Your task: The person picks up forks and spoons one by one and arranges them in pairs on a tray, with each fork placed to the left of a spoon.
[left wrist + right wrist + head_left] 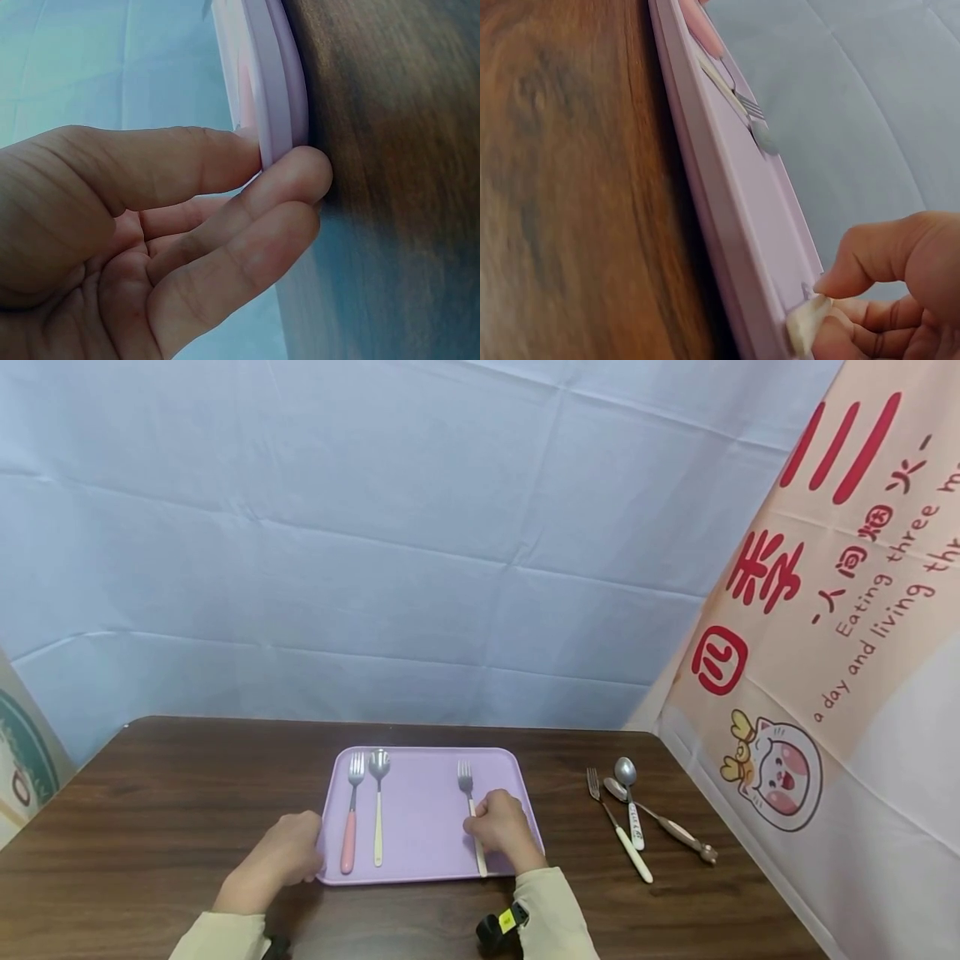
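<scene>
A lilac tray (422, 827) lies on the wooden table, and my left hand (285, 853) pinches its left rim between thumb and fingers, as the left wrist view shows (225, 180). On the tray's right side, my right hand (504, 827) pinches the cream handle of a fork (466, 777); its tines point away from me. In the right wrist view the handle end (804, 330) sticks out below the thumb, close to the tray's near rim. A pink-handled fork (349, 837) and a cream-handled spoon (378, 814) lie side by side on the tray's left part.
Right of the tray, on the table (150, 810), lie another cream-handled fork (630, 852), a spoon with a white printed handle (635, 827) and a spoon with a figured handle end (678, 833), partly crossing. A pale blue cloth (360, 568) hangs behind the table.
</scene>
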Demonstrator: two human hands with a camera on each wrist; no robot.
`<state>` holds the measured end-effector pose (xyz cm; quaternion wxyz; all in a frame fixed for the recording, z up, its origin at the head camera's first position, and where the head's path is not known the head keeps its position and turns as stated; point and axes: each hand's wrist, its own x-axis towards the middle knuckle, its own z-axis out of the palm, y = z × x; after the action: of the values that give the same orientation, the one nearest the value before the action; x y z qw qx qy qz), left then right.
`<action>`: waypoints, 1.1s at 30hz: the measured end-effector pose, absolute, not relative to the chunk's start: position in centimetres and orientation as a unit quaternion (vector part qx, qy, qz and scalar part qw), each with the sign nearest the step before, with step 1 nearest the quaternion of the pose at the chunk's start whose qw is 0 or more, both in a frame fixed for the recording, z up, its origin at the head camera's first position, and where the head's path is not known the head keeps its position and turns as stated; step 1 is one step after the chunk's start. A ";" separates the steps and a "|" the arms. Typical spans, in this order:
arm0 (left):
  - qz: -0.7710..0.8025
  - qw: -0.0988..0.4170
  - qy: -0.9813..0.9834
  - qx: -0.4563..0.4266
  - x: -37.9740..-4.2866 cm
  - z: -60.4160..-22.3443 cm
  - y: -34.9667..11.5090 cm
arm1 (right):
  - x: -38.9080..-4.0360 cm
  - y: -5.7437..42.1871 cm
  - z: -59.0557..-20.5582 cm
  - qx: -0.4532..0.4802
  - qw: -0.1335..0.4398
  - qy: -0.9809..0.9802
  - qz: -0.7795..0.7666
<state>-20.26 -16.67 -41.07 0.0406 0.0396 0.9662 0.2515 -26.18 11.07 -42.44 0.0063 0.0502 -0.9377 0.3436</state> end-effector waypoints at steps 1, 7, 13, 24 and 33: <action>0.252 0.041 0.966 0.039 -20.2 -41.1 -16.7 | -26.2 10.9 -42.4 0.050 0.006 -0.937 0.346; 0.252 0.039 0.966 0.041 -20.3 -41.1 -16.7 | -26.3 10.0 -42.3 0.058 0.019 -0.937 0.343; 0.253 0.033 0.966 0.043 -20.3 -41.1 -16.7 | -26.4 9.0 -42.2 0.063 0.013 -0.935 0.350; 0.253 0.029 0.966 0.045 -20.0 -41.2 -16.7 | -26.5 7.7 -42.3 0.075 0.013 -0.937 0.342; 0.249 0.031 0.967 0.048 -20.2 -41.2 -16.7 | -26.7 7.0 -42.4 0.079 0.006 -0.934 0.348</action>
<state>-20.18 -16.70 -41.17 0.0311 0.0475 0.9667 0.2494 -26.73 7.00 -42.44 0.0063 0.0787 -0.9342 0.3478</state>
